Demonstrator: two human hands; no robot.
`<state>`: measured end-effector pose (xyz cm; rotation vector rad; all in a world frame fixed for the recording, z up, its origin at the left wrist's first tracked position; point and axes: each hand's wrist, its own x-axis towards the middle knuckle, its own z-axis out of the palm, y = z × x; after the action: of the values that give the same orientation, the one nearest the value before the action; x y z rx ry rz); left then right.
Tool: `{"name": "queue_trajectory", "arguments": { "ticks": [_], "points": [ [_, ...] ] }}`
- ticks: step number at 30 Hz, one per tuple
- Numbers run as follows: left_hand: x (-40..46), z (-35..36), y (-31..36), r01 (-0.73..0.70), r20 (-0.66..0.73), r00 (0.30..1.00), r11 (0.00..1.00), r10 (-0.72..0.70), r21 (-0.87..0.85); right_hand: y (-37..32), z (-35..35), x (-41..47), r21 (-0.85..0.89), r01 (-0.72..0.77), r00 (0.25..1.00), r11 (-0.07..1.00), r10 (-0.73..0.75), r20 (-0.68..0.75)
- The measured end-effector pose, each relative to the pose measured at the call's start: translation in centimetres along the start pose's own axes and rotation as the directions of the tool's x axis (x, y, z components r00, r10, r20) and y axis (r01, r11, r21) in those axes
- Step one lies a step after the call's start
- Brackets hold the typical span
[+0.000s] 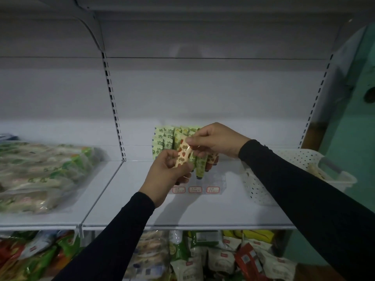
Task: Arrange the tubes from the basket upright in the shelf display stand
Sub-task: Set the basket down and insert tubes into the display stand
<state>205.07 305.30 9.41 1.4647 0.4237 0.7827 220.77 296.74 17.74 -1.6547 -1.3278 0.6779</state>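
A clear display stand point(215, 180) with three red-framed price labels stands on the white shelf point(203, 211). Several green patterned tubes point(163, 141) stand upright in it. In front of the stand I hold a cream tube with a strawberry print point(182, 154) between both hands. My left hand point(169, 172) grips its lower part. My right hand point(215, 139) pinches its upper end. A white perforated basket point(261, 185) sits to the right on the shelf, partly hidden by my right sleeve.
Bagged green and white packets point(40, 171) lie in a pile on the shelf's left section. A lower shelf holds several snack bags point(223, 258). A slotted upright point(114, 106) divides the shelf backs. A teal wall point(353, 138) stands at right.
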Motion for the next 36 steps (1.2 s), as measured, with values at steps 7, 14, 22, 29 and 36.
{"name": "queue_trajectory", "arguments": {
  "ticks": [7,14,22,29,36],
  "points": [
    [-0.1,2.5,-0.6,-0.030,0.034,0.999,0.998,0.028,0.056,0.2,-1.9,-2.0,0.081,-0.016,0.988,0.997,0.029,-0.153],
    [-1.6,1.1,-4.6,-0.222,0.244,0.969,0.603,0.046,0.767,1.6,-5.2,-4.1,-0.178,0.009,0.936,0.984,-0.071,-0.344],
    [-2.4,0.0,-7.6,-0.380,0.392,0.919,0.333,0.033,0.863,4.4,-6.3,-4.5,-0.506,-0.038,0.878,0.862,-0.213,-0.429],
    [-2.4,1.0,-6.3,-0.428,0.427,0.900,0.332,0.080,0.841,5.8,-5.4,-3.0,-0.451,-0.023,0.873,0.892,-0.202,-0.444],
    [-1.9,0.3,-8.1,-0.336,0.332,0.940,0.386,0.080,0.859,6.3,-5.2,-1.7,-0.462,-0.028,0.908,0.887,-0.171,-0.383]
  ]
}}
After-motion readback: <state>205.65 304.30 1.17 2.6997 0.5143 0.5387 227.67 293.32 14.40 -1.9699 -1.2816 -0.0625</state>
